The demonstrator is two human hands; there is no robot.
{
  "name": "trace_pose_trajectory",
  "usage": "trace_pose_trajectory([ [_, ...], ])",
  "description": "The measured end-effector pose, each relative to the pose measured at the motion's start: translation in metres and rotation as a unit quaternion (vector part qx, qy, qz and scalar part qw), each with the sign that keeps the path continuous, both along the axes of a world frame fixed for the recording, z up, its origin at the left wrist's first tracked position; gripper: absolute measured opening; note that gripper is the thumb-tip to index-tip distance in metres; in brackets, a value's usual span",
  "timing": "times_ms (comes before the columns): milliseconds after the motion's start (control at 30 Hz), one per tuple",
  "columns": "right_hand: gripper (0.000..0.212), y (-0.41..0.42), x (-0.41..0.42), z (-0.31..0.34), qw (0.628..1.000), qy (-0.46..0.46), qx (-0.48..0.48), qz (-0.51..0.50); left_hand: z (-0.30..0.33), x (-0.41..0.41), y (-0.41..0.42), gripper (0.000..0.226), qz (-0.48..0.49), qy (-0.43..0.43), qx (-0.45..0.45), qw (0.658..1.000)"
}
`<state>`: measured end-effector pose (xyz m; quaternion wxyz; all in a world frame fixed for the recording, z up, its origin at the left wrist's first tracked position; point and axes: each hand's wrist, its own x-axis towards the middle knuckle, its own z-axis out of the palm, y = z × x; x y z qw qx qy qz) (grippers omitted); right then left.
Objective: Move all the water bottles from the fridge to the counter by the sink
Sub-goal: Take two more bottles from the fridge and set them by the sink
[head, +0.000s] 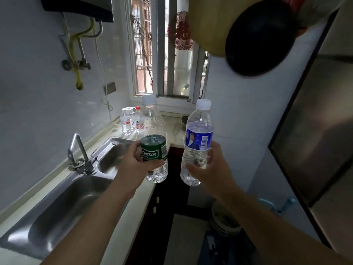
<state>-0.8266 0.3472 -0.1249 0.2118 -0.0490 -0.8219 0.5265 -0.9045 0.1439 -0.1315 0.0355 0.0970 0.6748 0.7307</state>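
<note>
Gripping the green-label bottle (pixel 155 150), the left hand (pixel 133 165) is holding it upright above the table (pixel 172 131) edge. The right hand (pixel 208 169) is clasping the blue-label bottle (pixel 197 142). Beyond both hands, three bottles (pixel 130 121) are standing past the sink (pixel 66 203).

Counter bottles (pixel 128 119) too small to count, perhaps three, pan (pixel 261 37) blurred

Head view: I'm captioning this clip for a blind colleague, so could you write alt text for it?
A person's left hand grips a green-labelled clear plastic bottle and the right hand a blue-labelled one, both held upright in the air. Past the double-basin steel sink, several small clear bottles stand on the pale counter below a window.
</note>
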Motion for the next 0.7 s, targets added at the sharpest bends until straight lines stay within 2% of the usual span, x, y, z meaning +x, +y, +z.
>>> trace_pose_trajectory([
  [300,0.071,0.024,-0.162,0.007,1.000,-0.008,0.016,0.003,0.000,-0.159,0.019,0.067,-0.004,-0.018,-0.005,1.000],
  [700,0.076,0.045,-0.320,0.008,0.998,0.018,0.017,0.059,0.014,-0.276,0.026,0.066,0.066,0.008,-0.043,0.997],
])
